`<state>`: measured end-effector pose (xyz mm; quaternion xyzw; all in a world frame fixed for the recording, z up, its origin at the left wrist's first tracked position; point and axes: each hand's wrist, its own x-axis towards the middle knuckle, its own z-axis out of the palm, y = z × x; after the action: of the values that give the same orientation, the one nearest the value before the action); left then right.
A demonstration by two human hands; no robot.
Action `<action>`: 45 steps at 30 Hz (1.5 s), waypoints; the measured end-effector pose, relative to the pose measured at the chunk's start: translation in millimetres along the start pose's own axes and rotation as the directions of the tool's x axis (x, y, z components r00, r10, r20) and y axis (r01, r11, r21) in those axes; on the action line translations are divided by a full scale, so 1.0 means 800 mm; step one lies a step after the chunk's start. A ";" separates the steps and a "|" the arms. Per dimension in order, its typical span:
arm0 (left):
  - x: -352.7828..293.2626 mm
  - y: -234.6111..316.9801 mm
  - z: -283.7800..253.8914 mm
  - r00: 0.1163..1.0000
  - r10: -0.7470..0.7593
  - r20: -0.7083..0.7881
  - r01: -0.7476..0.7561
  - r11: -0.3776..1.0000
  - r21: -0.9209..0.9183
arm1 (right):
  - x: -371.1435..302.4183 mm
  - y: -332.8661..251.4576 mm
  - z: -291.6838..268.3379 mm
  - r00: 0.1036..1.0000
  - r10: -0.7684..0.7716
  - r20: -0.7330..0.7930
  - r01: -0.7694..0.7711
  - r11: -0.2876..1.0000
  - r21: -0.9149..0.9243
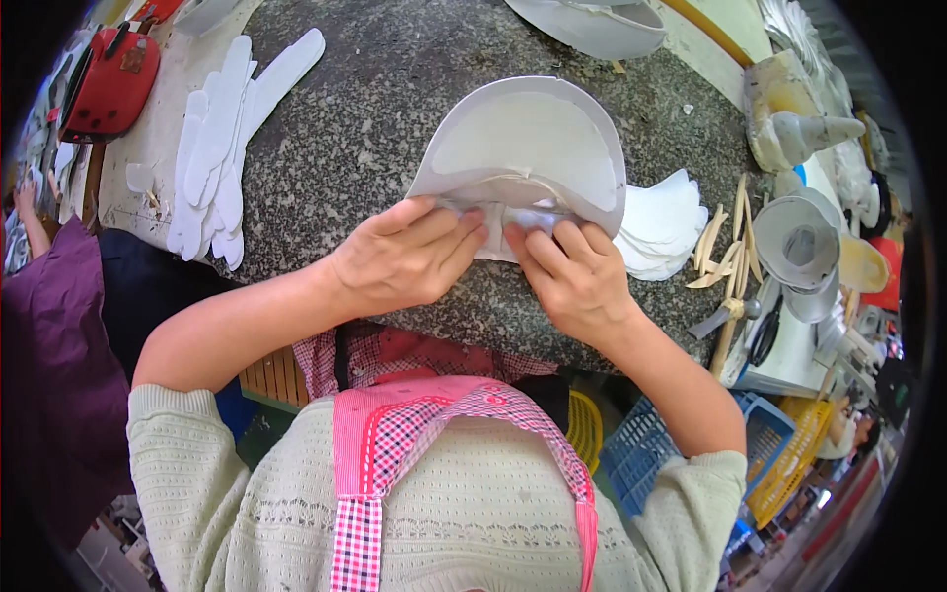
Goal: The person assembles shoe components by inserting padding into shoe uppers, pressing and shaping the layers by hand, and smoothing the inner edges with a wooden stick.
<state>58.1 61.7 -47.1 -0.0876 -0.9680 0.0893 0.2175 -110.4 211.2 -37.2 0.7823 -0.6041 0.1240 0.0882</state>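
A pale grey-white curved piece [525,128], which looks like a shoe upper, lies over the speckled stone slab in front of me. Its broad rounded end faces away and carries a lighter white lining patch. My left hand [414,247] pinches its near left edge with curled fingers. On the near right edge my right hand [572,271] is closed in the same way, fingertips pressed on the folded material between the hands. The fingers hide part of that fold. Close by my right hand is a fanned stack of white rounded pieces [663,227].
Long white strips [222,158] are piled at left, near a red container [116,79]. At right lie tan strips [732,242], a hammer [725,318], black-handled scissors [764,335] and a glue-crusted pot [779,99]. Another grey-white piece [597,28] rests at the slab's far side. A blue crate [641,444] stands below.
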 end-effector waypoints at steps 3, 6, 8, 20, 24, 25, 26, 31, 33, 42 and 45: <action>0.003 0.003 -0.003 0.998 -0.059 0.011 0.060 0.998 -0.024 | 0.005 0.004 -0.004 1.000 -0.020 0.016 0.020 1.000 0.001; 0.004 0.002 -0.003 0.996 -0.077 0.044 0.077 0.997 -0.015 | 0.009 0.007 -0.009 0.999 -0.018 0.050 0.017 1.000 0.009; 0.003 0.003 -0.003 0.994 -0.073 0.077 0.074 0.997 -0.005 | 0.007 0.008 -0.008 0.999 -0.005 0.053 0.003 0.999 0.046; 0.064 -0.019 -0.046 0.811 0.270 0.519 -0.200 0.962 -0.188 | -0.014 -0.014 -0.022 0.554 0.797 0.243 -0.640 0.220 0.736; 0.076 -0.008 -0.059 0.885 0.176 0.432 -0.161 0.984 -0.072 | -0.006 -0.023 0.013 0.444 0.867 0.225 -0.399 -0.034 0.917; 0.072 0.005 -0.056 0.944 0.140 0.300 -0.090 0.980 -0.176 | -0.004 -0.032 0.019 0.418 0.874 0.248 -0.326 -0.111 0.939; 0.067 0.018 -0.054 0.982 0.085 0.170 -0.033 0.958 -0.286 | -0.004 -0.039 0.022 0.392 0.878 0.276 -0.246 -0.189 0.951; 0.046 0.040 -0.044 0.974 -0.015 0.225 0.045 0.991 -0.128 | -0.006 -0.051 0.021 0.372 0.859 0.352 -0.120 -0.332 0.936; 0.046 0.037 -0.042 0.975 -0.035 0.221 0.055 0.995 -0.083 | -0.008 -0.050 0.014 0.329 0.823 0.464 -0.253 -0.397 0.882; 0.053 0.049 -0.036 0.924 -0.336 0.181 0.380 0.770 -0.513 | -0.019 -0.059 0.021 0.408 0.795 0.450 -0.055 -0.471 0.881; 0.046 0.051 -0.027 0.885 -0.448 0.126 0.449 0.751 -0.484 | -0.012 -0.071 0.016 0.382 0.820 0.426 -0.031 -0.450 0.893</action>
<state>40.4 111.5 -21.5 0.0940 -0.9501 -0.2190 0.2012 -57.1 231.0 -51.3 0.0842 -0.5311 0.7415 -0.4012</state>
